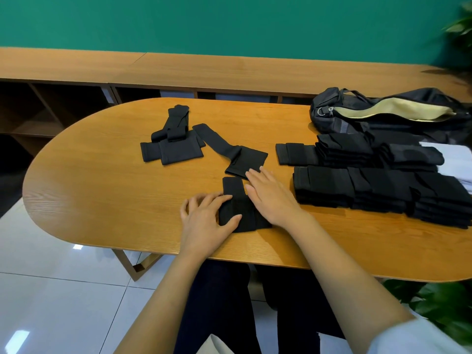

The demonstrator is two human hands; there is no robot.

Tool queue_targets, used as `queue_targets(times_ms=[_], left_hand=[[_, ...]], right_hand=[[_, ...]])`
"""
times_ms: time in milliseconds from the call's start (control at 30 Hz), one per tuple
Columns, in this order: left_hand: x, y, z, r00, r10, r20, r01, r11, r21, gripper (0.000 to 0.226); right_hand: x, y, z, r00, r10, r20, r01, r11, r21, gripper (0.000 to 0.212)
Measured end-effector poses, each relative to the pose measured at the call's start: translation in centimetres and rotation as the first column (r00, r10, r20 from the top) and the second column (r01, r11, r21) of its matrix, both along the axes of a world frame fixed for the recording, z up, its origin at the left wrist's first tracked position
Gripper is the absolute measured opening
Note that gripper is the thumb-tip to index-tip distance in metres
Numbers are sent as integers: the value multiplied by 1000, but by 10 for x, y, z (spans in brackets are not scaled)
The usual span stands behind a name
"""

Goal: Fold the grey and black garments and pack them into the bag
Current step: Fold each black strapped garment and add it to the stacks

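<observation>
A small black garment (238,213) lies partly folded near the table's front edge. My left hand (204,221) rests on its left side with fingers spread flat. My right hand (270,195) presses flat on its right side, fingertips reaching a second black garment (245,159) just behind. Another black garment pile (171,146) lies at the middle left. Stacks of folded black garments (378,190) fill the right side. The dark bag (388,111) lies open at the back right, showing a pale yellow lining.
The oval wooden table (102,190) has bare wood on its left half. A long wooden shelf (178,70) runs behind it below a green wall. Green plants (439,307) stand at the lower right. Something white (457,159) lies beside the stacks.
</observation>
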State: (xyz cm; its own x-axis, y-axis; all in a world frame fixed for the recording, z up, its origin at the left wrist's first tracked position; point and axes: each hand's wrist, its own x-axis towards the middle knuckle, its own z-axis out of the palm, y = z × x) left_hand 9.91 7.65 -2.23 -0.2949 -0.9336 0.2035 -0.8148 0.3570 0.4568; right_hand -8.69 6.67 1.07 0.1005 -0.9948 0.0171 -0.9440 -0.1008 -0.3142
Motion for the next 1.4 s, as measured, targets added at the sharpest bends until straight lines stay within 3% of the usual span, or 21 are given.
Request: queue_targets(times_ms=[233, 500, 733, 900, 1400], left_hand=[[2, 0, 3, 1000, -30, -5, 30, 999, 41, 70], [-1, 1, 2, 996, -79, 38, 77, 995, 68, 64], [-6, 6, 9, 976, -214, 52, 208, 974, 94, 77], [-13, 9, 14, 985, -127, -119, 146, 975, 166, 62], [-20, 4, 21, 970, -144, -196, 191, 949, 249, 70]], right_hand=[[-15, -58, 3, 987, -122, -109, 143, 968, 205, 56], [-7, 23, 7, 993, 52, 103, -40, 992, -118, 46], [-35, 85, -15, 999, -11, 46, 14, 998, -67, 48], [-31, 91, -23, 988, -81, 130, 92, 993, -74, 50], [-26, 87, -28, 979, -24, 202, 33, 999, -41, 49]])
